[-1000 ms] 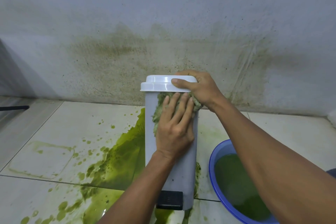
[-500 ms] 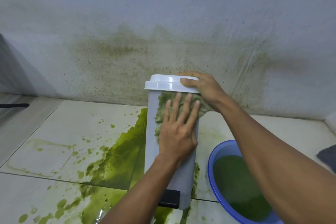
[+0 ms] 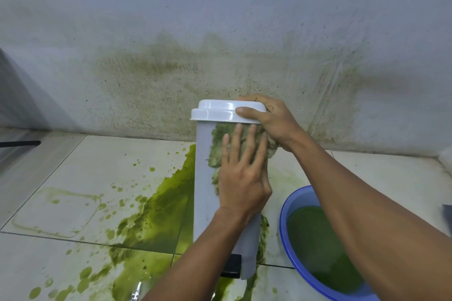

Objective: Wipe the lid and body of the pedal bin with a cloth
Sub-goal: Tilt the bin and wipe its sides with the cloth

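Pressing cloth (image 3: 217,151) to the bin body (image 3: 201,190), left grip (image 3: 242,178) lies flat; right grip (image 3: 274,120) clasps lid (image 3: 215,111).

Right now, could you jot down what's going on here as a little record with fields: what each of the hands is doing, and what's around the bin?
Left hand: flat, pressing the stained cloth against the upper body of the pedal bin
Right hand: gripping the white lid, which is shut
Pedal: black, at the bin's foot
Green spill: on the tiled floor, left of the bin
Blue basin: right of the bin, holding green liquid
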Motion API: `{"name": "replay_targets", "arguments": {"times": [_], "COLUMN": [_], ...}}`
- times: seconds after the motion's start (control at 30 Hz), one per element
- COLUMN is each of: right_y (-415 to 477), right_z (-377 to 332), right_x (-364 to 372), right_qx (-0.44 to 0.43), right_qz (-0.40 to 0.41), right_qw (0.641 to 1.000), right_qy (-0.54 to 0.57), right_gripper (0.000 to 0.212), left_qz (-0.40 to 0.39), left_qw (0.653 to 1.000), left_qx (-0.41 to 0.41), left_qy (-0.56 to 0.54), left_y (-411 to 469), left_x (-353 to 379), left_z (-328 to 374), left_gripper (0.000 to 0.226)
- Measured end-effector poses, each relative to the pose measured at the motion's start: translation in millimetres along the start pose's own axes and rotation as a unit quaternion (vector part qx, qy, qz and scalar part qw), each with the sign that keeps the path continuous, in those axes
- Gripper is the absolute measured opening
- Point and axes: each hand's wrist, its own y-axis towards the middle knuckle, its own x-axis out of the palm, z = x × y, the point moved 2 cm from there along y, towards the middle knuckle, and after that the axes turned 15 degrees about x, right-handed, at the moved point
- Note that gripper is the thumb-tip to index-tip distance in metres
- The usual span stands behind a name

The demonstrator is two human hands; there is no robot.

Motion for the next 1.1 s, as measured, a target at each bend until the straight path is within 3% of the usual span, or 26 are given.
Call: {"name": "replay_targets", "arguments": {"times": [0.13,0.23,0.43,0.5,0.67,0.87,0.93,1.1], "right_y": [-0.3,-2.4,-0.2,1.0,3.3,7.3,7.4,9.5], "right_z": [2.5,3.3,4.0,5.6,5.5,3.8,4.7,6.1], "right_x": [-0.6,5.4,12.0,7.6,-0.9,1.3,-1.4,5.5], "right_qx": [-0.007,-0.014,-0.022,-0.020,-0.022,-0.024,-0.024,-0.027], "right_qz": [-0.009,0.005,0.007,0.018,0.011,0.030,0.033,0.043], "right_qw": [1.000,1.000,1.000,0.999,0.999,0.999,0.999,0.998], "right_qy": [-0.001,0.009,0.010,0.017,0.024,0.025,0.032,0.031], "right_gripper": [0.032,0.039,0.052,0.048,0.028,0.020,0.017,0.022], "left_qz": [-0.039,-0.045,0.030,0.024,-0.052,-0.080,-0.127,-0.239], "left_qw": [0.995,0.993,0.997,0.999,0.982,0.982,0.959,0.842], "left_qx": [0.088,0.107,-0.060,-0.021,0.172,0.165,0.244,0.469], "left_qy": [-0.023,-0.037,-0.035,-0.038,-0.050,-0.047,-0.065,-0.117], "left_y": [-19.1,-47.4,-30.1,-20.6,-31.5,-21.6,-50.5,-98.0], "left_x": [-5.8,-21.2,-18.6,-10.2,-13.8,-20.9,-21.7,-24.7], "left_z": [-12.2,-29.7,-47.3,-30.8,-37.4,-55.7,-48.1,-60.9], "left_gripper": [0.056,0.052,0.057,0.055,0.051,0.054,0.054,0.050]}}
